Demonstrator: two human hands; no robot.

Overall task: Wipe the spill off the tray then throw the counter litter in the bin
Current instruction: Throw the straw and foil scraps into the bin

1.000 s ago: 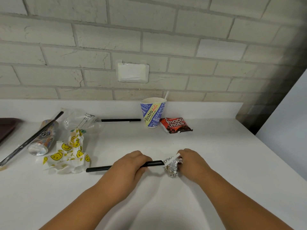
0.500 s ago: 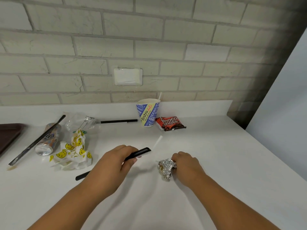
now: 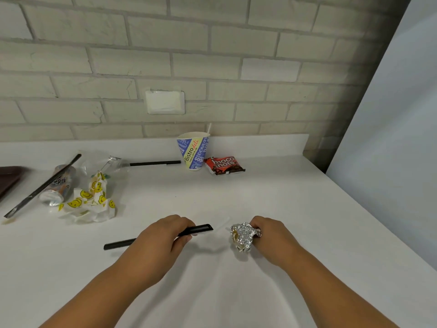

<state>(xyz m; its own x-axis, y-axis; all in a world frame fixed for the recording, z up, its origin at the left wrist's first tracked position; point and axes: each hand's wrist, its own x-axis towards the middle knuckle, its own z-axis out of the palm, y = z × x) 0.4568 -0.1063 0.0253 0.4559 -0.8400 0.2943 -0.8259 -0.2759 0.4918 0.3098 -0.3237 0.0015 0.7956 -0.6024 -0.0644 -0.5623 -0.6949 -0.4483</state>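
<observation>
My left hand (image 3: 163,235) grips a black straw (image 3: 118,245) lying on the white counter (image 3: 272,197). A faint white straw (image 3: 223,223) lies just past its right end. My right hand (image 3: 272,235) holds a crumpled foil ball (image 3: 243,235) against the counter. Other litter lies farther back: a printed paper cup (image 3: 192,150), a red chocolate wrapper (image 3: 224,165), a second black straw (image 3: 155,163), a smiley-print paper wrap (image 3: 92,201), clear plastic (image 3: 104,163), a crushed can (image 3: 58,188) and a long dark stick (image 3: 42,185). A dark tray's corner (image 3: 9,178) shows at the far left.
A brick wall with a white wall plate (image 3: 164,102) backs the counter. A pale panel (image 3: 397,138) rises along the right side, past the counter's right edge. No bin is in view.
The hands have drawn apart. The black straw in my left hand moved left, away from the foil ball, and the white straw now lies loose between them.
</observation>
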